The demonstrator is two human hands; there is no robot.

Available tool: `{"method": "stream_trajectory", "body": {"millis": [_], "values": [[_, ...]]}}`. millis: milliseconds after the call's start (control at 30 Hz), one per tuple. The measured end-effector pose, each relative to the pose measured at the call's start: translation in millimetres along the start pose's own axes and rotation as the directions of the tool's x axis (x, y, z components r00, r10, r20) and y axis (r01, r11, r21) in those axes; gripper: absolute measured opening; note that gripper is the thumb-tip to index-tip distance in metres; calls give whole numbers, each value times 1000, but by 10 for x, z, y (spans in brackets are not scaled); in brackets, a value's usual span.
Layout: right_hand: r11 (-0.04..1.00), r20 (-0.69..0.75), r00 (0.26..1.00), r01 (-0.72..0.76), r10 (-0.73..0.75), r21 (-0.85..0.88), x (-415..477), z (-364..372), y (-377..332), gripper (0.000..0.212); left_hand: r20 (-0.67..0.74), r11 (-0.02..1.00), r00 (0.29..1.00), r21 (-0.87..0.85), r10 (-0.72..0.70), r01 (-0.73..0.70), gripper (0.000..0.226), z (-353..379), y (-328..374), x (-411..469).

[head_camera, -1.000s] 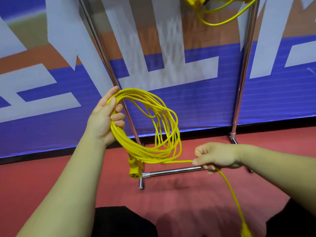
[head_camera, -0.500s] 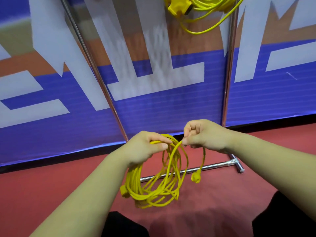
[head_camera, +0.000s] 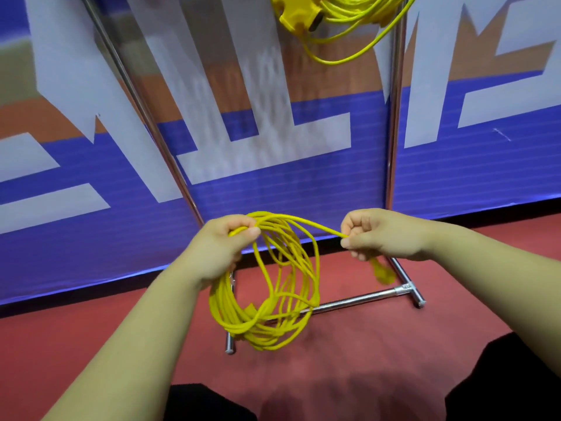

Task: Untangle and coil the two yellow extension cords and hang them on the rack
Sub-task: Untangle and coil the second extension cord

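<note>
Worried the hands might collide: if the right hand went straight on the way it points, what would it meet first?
Likely the upper loops of the yellow coil, before the left hand; depth is unclear.

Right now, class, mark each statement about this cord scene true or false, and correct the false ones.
1. The left hand grips the top of the coiled cord. True.
2. The right hand holds nothing. False: it pinches a strand leading from the coiled cord.
3. A second cord hangs on the rack. True.
4. The coiled cord rests on the ground. False: it hangs from the left hand, above the floor.
</note>
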State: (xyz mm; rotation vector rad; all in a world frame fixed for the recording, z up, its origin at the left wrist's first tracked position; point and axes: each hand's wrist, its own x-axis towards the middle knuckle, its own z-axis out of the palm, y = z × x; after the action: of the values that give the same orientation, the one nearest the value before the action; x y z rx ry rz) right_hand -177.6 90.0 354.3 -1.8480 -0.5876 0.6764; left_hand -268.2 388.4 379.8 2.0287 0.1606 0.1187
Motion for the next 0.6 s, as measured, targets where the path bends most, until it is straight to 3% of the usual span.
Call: {"method": "stream_trajectory", "body": {"millis": [133,267,400,600], "values": [[994,-40,994,-102,103,32,0,-109,102,14,-64,1000,998,16,21,-20,9,-242,-115,64],[972,-92,972,-207,217,111,44,-86,56,10,-9,991,1000,130,30,-28,12,-207,-129,41],[935,-217,915,-305,340,178,93,-93,24,3,-18,985,1000,171,25,-22,39,-227,-186,19],[912,-375,832,-376,409,162,160,-110,74,6,39,1000,999,-18,-25,26,43,-194,-234,7]]}}
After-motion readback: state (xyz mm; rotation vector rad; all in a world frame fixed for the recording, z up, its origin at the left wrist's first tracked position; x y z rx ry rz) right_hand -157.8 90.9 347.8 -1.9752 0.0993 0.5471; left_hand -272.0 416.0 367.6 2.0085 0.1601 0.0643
